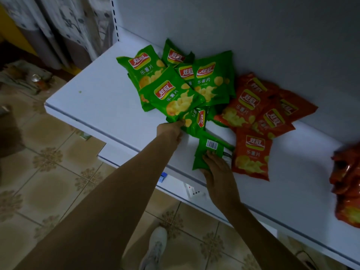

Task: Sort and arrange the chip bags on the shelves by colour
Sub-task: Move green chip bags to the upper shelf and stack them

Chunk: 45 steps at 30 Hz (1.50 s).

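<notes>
Shelf (pixel 101 98): white, bags lie on it.
Green bags (pixel 175 84): in a loose heap at the back left, overlapping.
Orange bags (pixel 259 114): just right of the green heap, touching it.
Left hand (pixel 171 129): fingers closed on the lower edge of a green bag (pixel 192 121) in front of the heap.
Right hand (pixel 216 168): grips another green bag, barcode bag (pixel 209 151), back side up, near the shelf front.
More orange bags (pixel 346 188): at the far right, apart.

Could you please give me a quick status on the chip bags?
Left hand gripping a front-up green bag. Right hand on a barcode-side-up green bag. Orange bags piled right beside the greens, touching.
</notes>
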{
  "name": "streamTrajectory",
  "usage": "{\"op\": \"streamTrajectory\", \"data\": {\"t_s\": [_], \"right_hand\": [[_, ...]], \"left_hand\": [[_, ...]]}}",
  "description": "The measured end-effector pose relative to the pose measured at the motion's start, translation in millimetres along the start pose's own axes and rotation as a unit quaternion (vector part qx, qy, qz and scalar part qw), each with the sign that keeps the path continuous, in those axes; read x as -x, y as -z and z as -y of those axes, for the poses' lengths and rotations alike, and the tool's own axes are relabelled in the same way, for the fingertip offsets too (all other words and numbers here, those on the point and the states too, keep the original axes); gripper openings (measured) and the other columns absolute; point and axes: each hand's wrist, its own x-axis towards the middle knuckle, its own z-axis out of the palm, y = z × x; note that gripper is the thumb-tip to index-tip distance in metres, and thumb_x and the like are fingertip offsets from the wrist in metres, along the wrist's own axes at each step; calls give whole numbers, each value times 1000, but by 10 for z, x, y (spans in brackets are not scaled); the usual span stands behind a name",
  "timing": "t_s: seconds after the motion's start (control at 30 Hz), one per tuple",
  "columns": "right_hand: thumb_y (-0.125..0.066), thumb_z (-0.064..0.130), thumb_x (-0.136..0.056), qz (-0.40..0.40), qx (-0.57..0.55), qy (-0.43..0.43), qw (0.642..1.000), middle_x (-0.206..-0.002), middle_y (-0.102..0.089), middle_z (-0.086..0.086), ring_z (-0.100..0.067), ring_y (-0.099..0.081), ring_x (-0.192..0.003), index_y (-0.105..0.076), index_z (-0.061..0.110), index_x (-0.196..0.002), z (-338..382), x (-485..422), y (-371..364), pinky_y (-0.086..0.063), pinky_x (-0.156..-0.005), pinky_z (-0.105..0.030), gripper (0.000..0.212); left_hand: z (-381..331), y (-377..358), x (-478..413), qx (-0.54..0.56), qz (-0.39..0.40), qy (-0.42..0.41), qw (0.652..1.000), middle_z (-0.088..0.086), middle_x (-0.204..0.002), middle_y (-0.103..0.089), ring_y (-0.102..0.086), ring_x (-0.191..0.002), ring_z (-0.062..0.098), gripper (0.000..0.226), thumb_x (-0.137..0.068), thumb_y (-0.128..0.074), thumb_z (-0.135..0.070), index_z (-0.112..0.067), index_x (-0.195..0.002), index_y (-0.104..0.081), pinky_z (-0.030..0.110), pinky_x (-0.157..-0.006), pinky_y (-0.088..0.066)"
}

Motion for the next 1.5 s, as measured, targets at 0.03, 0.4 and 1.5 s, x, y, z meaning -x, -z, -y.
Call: {"op": "streamTrajectory", "data": {"t_s": [0.03,0.4,1.5], "right_hand": [[-40,31,-95,-13,-13,-2,1000,-132,-57,-11,-25,-51,-124,-60,4,-126,12,-5,35,-45,-103,-40,46],[-46,36,-92,-239,-299,-258,887,-119,-61,-9,-22,-56,-108,-56,6,-129,376,-310,529,-40,-85,-26,49],[-69,45,-72,-168,-487,-294,805,-120,-67,5,-11,-64,-110,-55,26,-131,2116,644,1344,-54,-87,-27,64]], "left_hand": [[13,4,16,-9,2,-11,1000,8,-73,-55,-49,-59,16,29,-83,-75,-25,-13,-75,-50,26,-53,-45],[211,307,405,-45,63,-90,993,9,-113,-59,-62,-98,24,35,-93,-58,-26,-14,-122,-42,32,-69,-54],[45,1309,2392,23,396,-161,903,14,-117,-69,-67,-105,32,63,-72,-63,1,-10,-132,-50,43,-82,-58]]}}
